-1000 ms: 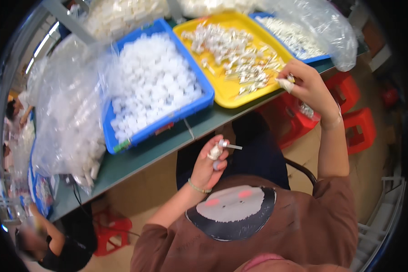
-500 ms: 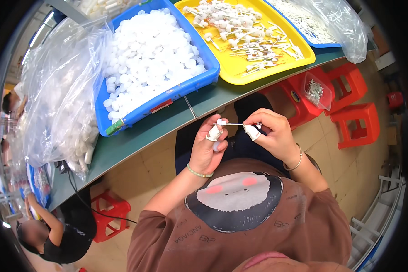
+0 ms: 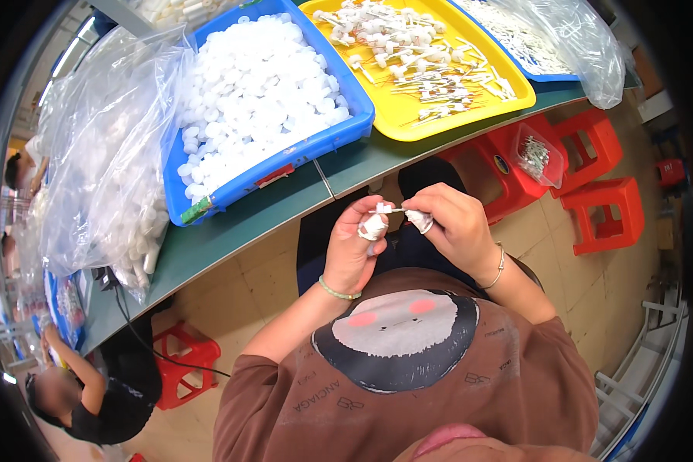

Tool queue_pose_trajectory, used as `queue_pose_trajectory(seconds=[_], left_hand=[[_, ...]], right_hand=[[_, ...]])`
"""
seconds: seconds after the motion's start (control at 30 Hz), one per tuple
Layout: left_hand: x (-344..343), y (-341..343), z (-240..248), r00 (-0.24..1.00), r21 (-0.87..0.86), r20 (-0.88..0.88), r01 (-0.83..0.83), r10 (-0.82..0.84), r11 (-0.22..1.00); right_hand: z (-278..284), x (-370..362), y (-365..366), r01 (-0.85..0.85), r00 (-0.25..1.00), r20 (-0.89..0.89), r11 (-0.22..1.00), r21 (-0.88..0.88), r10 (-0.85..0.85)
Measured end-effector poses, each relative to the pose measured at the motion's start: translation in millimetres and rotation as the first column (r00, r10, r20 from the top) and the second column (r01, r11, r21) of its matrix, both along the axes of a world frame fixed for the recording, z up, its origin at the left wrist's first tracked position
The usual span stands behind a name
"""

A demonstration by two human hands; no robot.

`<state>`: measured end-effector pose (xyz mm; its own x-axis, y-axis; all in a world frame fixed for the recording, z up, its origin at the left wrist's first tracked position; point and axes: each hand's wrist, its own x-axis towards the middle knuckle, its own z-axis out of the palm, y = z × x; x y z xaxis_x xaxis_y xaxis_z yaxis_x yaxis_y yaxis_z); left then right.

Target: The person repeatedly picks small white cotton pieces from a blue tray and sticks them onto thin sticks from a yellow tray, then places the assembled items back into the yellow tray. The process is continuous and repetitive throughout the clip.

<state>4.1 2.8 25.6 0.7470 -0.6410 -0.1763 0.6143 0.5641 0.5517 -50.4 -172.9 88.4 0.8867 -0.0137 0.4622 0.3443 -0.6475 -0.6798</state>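
My left hand pinches a small white plastic piece between thumb and fingertips, above my lap. A short length of thin pale rod runs from that piece to my right hand, whose thumb and forefinger close on it. Both thumbs wear white coverings. Below the left fingertips shows a pale translucent piece, partly hidden in the hand. The rod's right end is hidden behind my right fingers.
On the green table stand a blue bin heaped with white round caps, a yellow tray of wired white parts, and plastic bags. Red stools stand at right, one bearing a clear tub. Another person sits lower left.
My right hand has moved left, closer to my left hand, so less of the rod shows between them. The small white bit beside my right fingers no longer shows.
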Motion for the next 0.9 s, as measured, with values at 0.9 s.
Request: queue_pose_trajectory(seconds=[0.9], left_hand=[[1,-6,-25,0.863,-0.010,-0.456,0.238,-0.216,0.971]], right_hand=[[94,119,-80,0.278,0.902,0.375,0.953,-0.118,-0.216]])
